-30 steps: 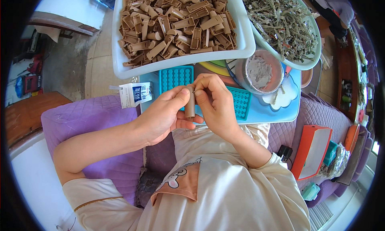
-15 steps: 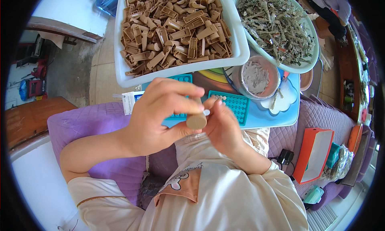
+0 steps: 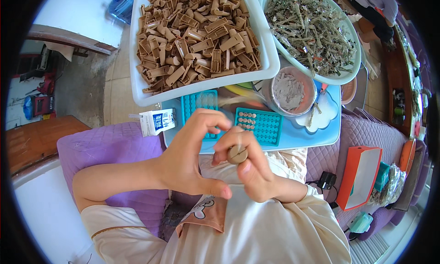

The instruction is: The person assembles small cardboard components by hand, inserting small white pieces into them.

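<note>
Purple quilted sofa (image 3: 110, 145), blue table (image 3: 298, 139) and a white tub (image 3: 206, 87) heaped with brown plastic parts fill a room with a tiled floor (image 3: 120, 74).
The left hand (image 3: 185, 156) curves wide, thumb well apart from its fingers; just beside it, the right hand's (image 3: 259, 174) fingers grip a brown cylinder (image 3: 237, 155) near the table's near edge, its round end crossed by a dark line.
</note>
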Tool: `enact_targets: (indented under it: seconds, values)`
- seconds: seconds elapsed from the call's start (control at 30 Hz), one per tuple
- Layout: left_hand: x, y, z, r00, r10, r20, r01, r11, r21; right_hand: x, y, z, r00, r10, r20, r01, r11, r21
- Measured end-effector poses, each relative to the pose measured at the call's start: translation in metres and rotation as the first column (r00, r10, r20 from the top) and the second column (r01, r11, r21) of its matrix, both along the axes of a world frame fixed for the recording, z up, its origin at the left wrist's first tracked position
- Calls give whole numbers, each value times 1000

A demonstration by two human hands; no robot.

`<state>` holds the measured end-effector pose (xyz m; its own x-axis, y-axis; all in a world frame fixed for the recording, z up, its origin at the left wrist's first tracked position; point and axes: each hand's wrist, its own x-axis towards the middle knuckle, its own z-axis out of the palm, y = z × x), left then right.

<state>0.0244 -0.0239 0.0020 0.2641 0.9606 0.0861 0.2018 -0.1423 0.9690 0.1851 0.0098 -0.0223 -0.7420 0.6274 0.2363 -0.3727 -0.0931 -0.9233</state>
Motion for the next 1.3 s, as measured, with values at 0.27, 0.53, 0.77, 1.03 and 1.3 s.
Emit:
enact_targets:
  seconds: [0.27,0.53,0.77,1.03,1.3]
  values:
    - [14,1,9,998,-11,62,9,999,33,-19,-13,-7,998,-23,-66,30,993,110]
    - [16,12,14,999,-3,-48,0,997,-72,-20,-16,-15,993,-83,-89,74,992,-105]
    - [-4,6,-12,974,-225,-41,165,816,-553,48,50,-34,732,-649,-207,541,739,-401]
    - [-2,-24,-36,549,-680,-486,474,732,-489,284,220,-91,235,-951,202,965,205,-162]
    - [-9,-42,-51,136,-448,-883,504,799,-328,185,205,-53,93,-993,66,876,113,470]
